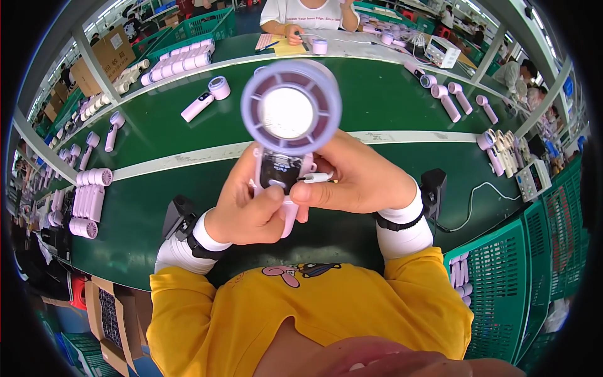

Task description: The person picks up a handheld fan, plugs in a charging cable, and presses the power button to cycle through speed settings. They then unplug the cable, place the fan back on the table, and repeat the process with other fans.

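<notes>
A lilac handheld fan (287,113) is held up in front of me, its round head with a pale centre disc at the top. My left hand (242,210) is closed around its handle, the thumb lying just below a dark, lit display panel (279,171). My right hand (358,173) pinches a white cable plug (316,178) between thumb and fingers, close to the right side of the handle. Whether the plug's tip touches the fan I cannot tell. The right hand's other fingers are partly hidden behind the fan.
On the green bench (157,217) a stack of lilac fans (90,202) stands at left. Another fan (207,99) lies beyond the white divider (182,157). At right are a small meter box (534,180), a white cable (468,213) and green crates (496,276). A person (308,16) sits opposite.
</notes>
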`<state>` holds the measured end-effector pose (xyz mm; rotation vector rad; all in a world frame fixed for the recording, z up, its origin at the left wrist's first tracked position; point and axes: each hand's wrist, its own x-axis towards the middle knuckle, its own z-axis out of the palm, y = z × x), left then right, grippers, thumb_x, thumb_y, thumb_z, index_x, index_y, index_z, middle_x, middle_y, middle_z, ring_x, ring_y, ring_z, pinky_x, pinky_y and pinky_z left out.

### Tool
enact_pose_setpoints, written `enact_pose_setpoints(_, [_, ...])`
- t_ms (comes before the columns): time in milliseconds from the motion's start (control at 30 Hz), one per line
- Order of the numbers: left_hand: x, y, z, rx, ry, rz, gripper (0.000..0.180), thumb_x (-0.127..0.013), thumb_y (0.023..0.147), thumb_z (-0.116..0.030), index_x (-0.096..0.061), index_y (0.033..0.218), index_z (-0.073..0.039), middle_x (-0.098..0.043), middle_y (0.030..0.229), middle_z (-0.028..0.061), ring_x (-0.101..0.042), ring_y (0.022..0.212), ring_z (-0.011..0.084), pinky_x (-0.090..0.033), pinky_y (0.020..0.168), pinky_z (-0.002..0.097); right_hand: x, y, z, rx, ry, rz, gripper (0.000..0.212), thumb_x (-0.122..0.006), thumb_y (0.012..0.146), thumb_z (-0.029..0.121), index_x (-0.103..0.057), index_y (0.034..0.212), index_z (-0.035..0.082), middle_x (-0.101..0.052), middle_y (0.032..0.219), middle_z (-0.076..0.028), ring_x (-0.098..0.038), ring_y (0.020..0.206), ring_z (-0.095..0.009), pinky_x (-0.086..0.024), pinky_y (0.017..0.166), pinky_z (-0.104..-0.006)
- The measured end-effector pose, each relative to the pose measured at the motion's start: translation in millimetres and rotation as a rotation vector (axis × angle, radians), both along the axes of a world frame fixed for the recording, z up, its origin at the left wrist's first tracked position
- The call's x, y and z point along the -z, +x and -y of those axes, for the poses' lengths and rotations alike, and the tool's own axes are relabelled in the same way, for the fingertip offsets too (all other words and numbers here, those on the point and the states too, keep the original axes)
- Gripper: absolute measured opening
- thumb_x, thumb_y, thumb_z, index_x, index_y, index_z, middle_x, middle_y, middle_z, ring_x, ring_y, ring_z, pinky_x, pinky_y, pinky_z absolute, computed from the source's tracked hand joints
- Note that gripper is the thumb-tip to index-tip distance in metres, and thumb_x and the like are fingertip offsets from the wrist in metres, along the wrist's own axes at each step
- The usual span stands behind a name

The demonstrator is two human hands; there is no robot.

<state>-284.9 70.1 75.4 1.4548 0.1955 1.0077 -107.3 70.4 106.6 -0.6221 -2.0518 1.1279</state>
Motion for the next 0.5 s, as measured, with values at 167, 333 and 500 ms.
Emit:
enact_pose_setpoints(167, [-2.8,-10.2,-5.8,-0.076,0.022,0.144,0.04,-0.038,0.077,-0.005,-0.027,0.115,0.001,-0.05,0.086,0.0143,-0.054,0.062,0.0177,-0.045,0.055,0.0286,-14.0,7.5,4.1,0.09,0.281,0.152,0.039,-0.063,0.078,0.02,-0.049,0.111,0.004,-0.044,0.092,-0.003,-0.039,0.064,-0.009,-0.036,0.058,-0.0217])
enact_pose_setpoints(333, [-6.3,-17.2,-8.2,-0.136,0.149,0.134,0.036,-0.037,0.078,-0.005,-0.027,0.112,0.001,-0.05,0.086,0.0156,-0.054,0.063,0.0195,-0.045,0.056,0.0297,-11.9,11.5,4.9,0.07,0.281,0.138,0.034,-0.065,0.074,0.013,-0.053,0.105,0.005,-0.045,0.092,-0.003,-0.032,0.06,-0.01,-0.031,0.054,-0.0216])
enact_pose_setpoints(500, [-7.3,-13.8,-5.8,-0.233,0.115,0.153,0.037,-0.034,0.078,-0.002,-0.026,0.114,-0.001,-0.05,0.088,0.0164,-0.054,0.063,0.0199,-0.045,0.057,0.0306,-14.4,14.4,7.5,0.056,0.308,0.155,0.034,-0.067,0.07,0.008,-0.056,0.102,0.005,-0.047,0.092,-0.004,-0.035,0.062,-0.01,-0.032,0.054,-0.0215])
